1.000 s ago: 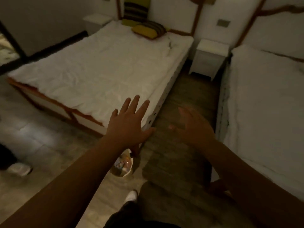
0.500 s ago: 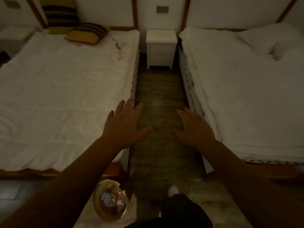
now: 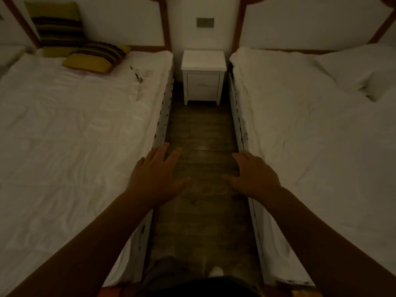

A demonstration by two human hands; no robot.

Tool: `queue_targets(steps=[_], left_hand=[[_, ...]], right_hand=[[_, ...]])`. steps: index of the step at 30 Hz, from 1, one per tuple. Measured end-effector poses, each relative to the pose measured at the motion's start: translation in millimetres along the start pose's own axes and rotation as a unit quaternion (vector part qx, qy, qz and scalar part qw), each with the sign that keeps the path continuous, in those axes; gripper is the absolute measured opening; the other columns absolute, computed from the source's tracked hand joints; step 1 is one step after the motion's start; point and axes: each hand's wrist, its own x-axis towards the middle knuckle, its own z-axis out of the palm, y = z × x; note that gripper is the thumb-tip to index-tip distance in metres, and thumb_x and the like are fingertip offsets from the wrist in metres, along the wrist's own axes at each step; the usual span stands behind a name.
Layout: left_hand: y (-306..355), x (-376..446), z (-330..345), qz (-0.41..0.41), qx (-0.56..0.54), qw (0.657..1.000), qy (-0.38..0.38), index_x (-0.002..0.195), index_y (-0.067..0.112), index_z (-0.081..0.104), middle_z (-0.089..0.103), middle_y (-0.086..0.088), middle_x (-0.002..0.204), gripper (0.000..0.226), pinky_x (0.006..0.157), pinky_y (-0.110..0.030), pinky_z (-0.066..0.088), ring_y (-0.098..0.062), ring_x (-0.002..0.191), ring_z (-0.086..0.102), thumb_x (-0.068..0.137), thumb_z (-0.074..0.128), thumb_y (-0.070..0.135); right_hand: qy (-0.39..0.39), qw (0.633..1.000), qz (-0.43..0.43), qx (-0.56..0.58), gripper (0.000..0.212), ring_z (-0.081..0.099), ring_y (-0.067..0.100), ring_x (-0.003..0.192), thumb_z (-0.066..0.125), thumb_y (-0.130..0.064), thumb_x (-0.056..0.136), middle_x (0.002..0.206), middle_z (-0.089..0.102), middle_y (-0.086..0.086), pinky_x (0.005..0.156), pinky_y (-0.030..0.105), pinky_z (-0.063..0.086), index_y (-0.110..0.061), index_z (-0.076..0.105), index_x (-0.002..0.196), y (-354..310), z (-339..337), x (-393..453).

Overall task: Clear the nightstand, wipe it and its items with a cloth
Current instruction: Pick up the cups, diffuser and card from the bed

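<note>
Head view: nightstand [image 3: 203, 61] nearer, centred now.

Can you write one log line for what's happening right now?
left hand open, empty | right hand open, empty | nightstand ahead, untouched

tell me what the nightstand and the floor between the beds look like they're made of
The nightstand: probably painted wood or board, with a smooth matte white finish; square panel front and short legs show, with no grain visible. The floor: seems wood or wood-look laminate; brown planks with grain streaks and a faint sheen. The dim light leaves both uncertain.
</note>
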Motion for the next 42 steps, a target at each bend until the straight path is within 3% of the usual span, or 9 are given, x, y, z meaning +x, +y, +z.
queue_targets(steps=[9,24,29,36,42], left_hand=[[-29.0,182.1,-1.3,0.006,-0.007,1.000,-0.005,0.149,0.033,0.009,0.011,-0.006,0.160,0.089,0.113,-0.054,0.026,-0.029,0.145,0.017,0.079,0.044,0.076],[-111.0,506.8,-53.7,0.039,-0.011,0.999,-0.023,0.150,0.031,0.014,0.014,-0.009,0.160,0.088,0.111,-0.055,0.028,-0.030,0.145,0.018,0.078,0.041,0.075],[-124.8,610.6,-42.2,0.006,0.007,1.000,-0.012,0.149,0.030,0.017,0.015,-0.010,0.159,0.086,0.114,-0.052,0.021,-0.033,0.146,0.012,0.080,0.044,0.074],[-128.2,733.3,-49.5,-0.061,0.001,0.998,-0.008,0.149,0.031,0.014,0.013,-0.008,0.160,0.087,0.115,-0.051,0.021,-0.032,0.146,0.011,0.080,0.040,0.076],[-169.6,781.3,-54.6,-0.153,-0.029,0.988,-0.005,0.150,0.030,0.015,0.015,-0.007,0.159,0.088,0.114,-0.050,0.021,-0.032,0.146,0.012,0.078,0.036,0.077]], right_hand=[[-0.023,1.000,0.003,-0.007,0.085,0.024,0.031,0.142,0.054,-0.065,0.083,0.159,0.016,0.003,0.109,0.052,0.033,-0.028,0.017,0.150,11.0,-46.6,168.1],[-0.039,0.999,0.032,0.007,0.083,0.025,0.029,0.141,0.053,-0.059,0.086,0.158,0.019,0.004,0.109,0.050,0.034,-0.025,0.015,0.151,-6.0,-129.1,463.1],[-0.048,0.999,0.011,-0.003,0.078,0.030,0.027,0.139,0.054,-0.053,0.089,0.157,0.022,0.004,0.107,0.047,0.036,-0.024,0.017,0.151,11.9,-147.3,579.8],[-0.071,0.996,-0.043,-0.036,0.079,0.027,0.028,0.140,0.055,-0.054,0.088,0.158,0.019,0.003,0.110,0.046,0.033,-0.026,0.016,0.151,26.0,-207.4,731.7],[-0.083,0.986,-0.125,-0.073,0.072,0.043,0.027,0.127,0.056,-0.057,0.085,0.145,0.041,0.006,0.101,0.044,0.043,-0.022,0.032,0.144,-11.8,-240.1,842.2]])
